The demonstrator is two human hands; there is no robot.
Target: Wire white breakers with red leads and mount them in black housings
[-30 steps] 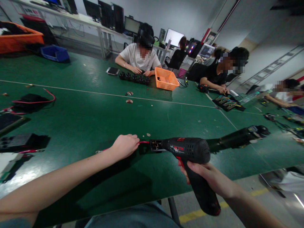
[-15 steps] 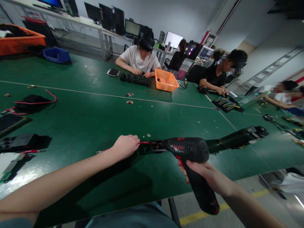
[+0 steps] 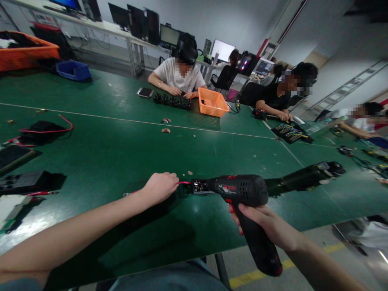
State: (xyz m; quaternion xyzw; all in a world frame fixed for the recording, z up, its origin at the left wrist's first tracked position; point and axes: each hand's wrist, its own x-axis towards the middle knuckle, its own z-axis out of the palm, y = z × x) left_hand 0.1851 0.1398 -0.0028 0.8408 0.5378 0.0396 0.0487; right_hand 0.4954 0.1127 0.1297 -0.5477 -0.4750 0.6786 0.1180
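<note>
My right hand [image 3: 257,220] is wrapped round the handle of a black and red cordless drill [image 3: 242,190]. The drill's nose points left, over a small black housing [image 3: 200,186] with its inner parts exposed. From the housing's left end runs a red wire [image 3: 184,182], which my left hand [image 3: 160,188] pinches between closed fingers. The drill body hides the housing's right part and the bit's tip. Right of the drill lies a long dark tool [image 3: 300,178], its left end behind the drill.
Across the green table [image 3: 127,149] a person sits by an orange basket [image 3: 213,101] and black round parts [image 3: 172,101]. Wired black parts [image 3: 39,128] and a black block [image 3: 27,181] lie at left. A blue bin [image 3: 73,70] stands far left. Another person works at the right.
Both hands keep their grips. The drill sits very slightly further right, and the inside of the housing shows brighter than before.
</note>
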